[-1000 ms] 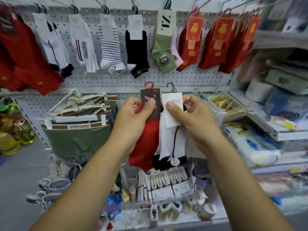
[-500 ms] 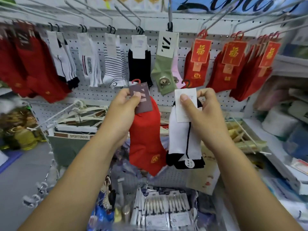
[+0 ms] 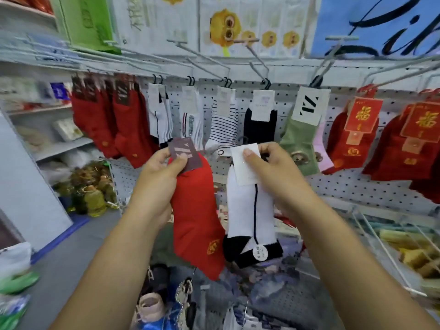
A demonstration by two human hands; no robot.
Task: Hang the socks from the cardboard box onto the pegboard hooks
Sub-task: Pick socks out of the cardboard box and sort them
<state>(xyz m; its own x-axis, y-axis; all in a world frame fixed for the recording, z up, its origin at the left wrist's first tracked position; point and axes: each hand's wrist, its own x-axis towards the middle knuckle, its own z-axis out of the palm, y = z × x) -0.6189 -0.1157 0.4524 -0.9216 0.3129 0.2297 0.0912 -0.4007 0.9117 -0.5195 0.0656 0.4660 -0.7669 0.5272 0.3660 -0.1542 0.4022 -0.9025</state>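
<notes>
My left hand [image 3: 159, 177] grips a red sock pair [image 3: 197, 217] by its brown card label, the socks dangling below. My right hand [image 3: 273, 172] holds a white sock pair with black toe [image 3: 247, 217] by its white card label. Both pairs hang in front of the grey pegboard [image 3: 357, 186], just under a row of long metal hooks [image 3: 259, 65]. On those hooks hang red socks [image 3: 128, 125], white socks [image 3: 159, 115], striped socks [image 3: 223, 125], black socks [image 3: 259, 127] and green socks [image 3: 300, 139]. The cardboard box is not in view.
Red socks with gold-lettered labels [image 3: 362, 139] fill the hooks at the right. Shelves with goods [image 3: 59, 144] stand at the left, a wire basket [image 3: 392, 239] at the lower right, and small hanging items [image 3: 166, 294] below my arms.
Both hands have separated the two sock pairs and lifted them up toward the hook row; the view has tilted upward, showing posters above the pegboard.
</notes>
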